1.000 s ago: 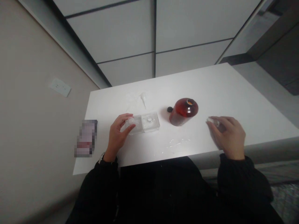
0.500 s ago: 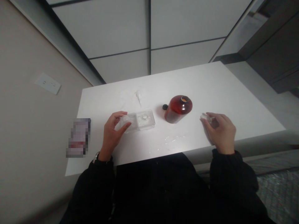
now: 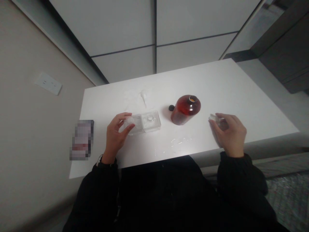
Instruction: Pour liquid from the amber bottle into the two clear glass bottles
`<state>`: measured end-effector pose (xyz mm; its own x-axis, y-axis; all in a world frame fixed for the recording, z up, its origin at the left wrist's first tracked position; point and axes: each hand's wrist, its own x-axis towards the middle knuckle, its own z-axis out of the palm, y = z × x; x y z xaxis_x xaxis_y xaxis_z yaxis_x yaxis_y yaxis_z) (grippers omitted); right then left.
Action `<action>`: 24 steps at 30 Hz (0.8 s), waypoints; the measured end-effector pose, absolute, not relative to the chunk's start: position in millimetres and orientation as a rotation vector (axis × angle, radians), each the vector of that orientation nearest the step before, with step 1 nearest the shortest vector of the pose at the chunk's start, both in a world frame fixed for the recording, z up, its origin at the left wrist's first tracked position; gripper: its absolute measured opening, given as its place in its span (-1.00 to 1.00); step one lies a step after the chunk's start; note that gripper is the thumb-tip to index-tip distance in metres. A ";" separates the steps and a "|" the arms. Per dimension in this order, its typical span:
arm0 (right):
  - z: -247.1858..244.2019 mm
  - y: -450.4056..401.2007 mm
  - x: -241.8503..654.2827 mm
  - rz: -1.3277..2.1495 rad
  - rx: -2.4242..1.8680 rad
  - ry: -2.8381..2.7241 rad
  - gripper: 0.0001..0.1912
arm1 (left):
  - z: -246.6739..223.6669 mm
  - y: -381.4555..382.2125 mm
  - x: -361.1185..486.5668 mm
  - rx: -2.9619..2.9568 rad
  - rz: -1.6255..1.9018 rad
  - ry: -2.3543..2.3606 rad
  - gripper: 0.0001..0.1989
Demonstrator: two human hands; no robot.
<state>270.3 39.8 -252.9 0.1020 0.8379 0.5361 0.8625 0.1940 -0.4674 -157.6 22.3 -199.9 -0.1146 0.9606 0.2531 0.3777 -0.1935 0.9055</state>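
On the white table [image 3: 212,83] I see almost nothing shift: the left hand [image 3: 116,132] still clasps the left end of the clear case [image 3: 151,124], the right hand [image 3: 232,133] still pinches a small clear piece [image 3: 213,119] near the open red-brown bottle [image 3: 184,111]; work seems paused.

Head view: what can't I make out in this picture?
In the head view:
Clear case: left end, partly covered by the left hand.
Clear piece: full shape, partly covered by the right hand.
Red bottle: contents, masked by its dark wall.
Flat object: surface, hidden by pixelation.
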 end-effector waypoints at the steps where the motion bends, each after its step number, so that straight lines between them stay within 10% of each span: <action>1: -253.1 39.8 270.3 -0.039 -1.618 -1.704 -0.70 | -199.4 22.0 -157.7 1.593 1.307 1.485 -0.65; 24: -255.1 41.7 272.9 -0.032 -1.589 -1.724 -0.57 | -200.4 22.4 -155.9 1.616 1.321 1.467 -0.68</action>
